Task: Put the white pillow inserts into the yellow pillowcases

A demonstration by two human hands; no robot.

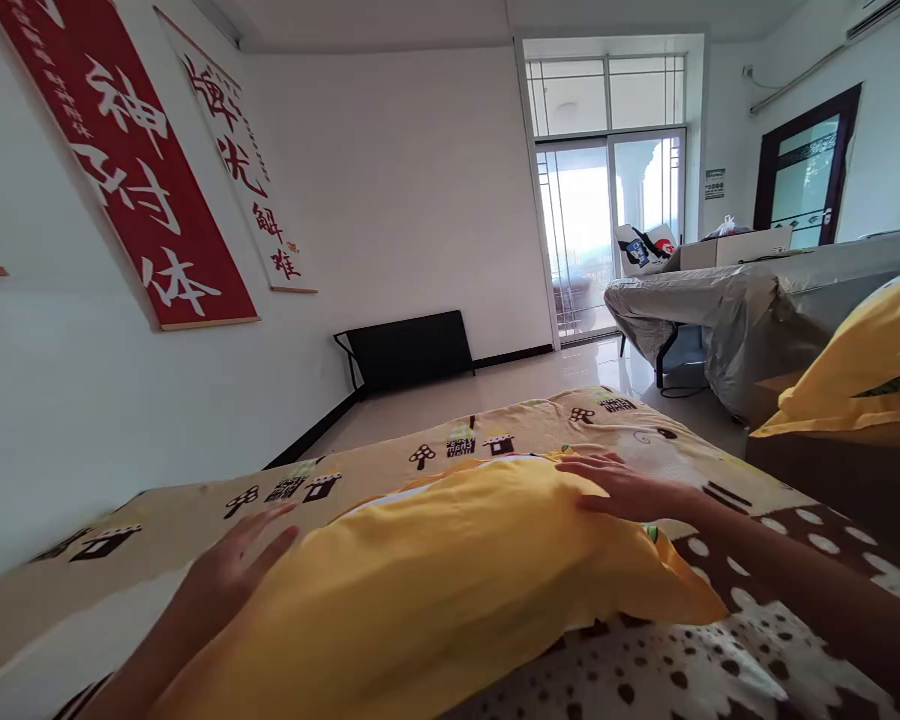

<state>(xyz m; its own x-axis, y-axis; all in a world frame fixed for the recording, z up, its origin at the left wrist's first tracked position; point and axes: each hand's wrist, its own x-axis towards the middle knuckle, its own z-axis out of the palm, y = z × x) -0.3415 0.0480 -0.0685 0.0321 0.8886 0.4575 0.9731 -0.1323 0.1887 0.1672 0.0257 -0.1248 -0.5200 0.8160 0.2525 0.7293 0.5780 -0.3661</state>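
A plump yellow pillow [420, 570] lies across the near part of the bed, on a beige and brown patterned sheet [390, 450]. My left hand [236, 560] rests at the pillow's left side, its fingers stretched out and apart. On the pillow's upper right part lies my right hand [622, 485], palm down with the fingers extended. Neither hand grips the fabric. A strip of white shows along the far edge of the pillow. The pillow's near left end runs out of view at the bottom.
Another yellow pillow [862, 350] sits at the right on a brown box-like thing [832, 480]. Behind it stands a table under plastic sheeting [750, 300], bearing a white box [750, 247]. A black folded frame [412, 352] leans by the far wall. Red scrolls [131, 170] hang at the left.
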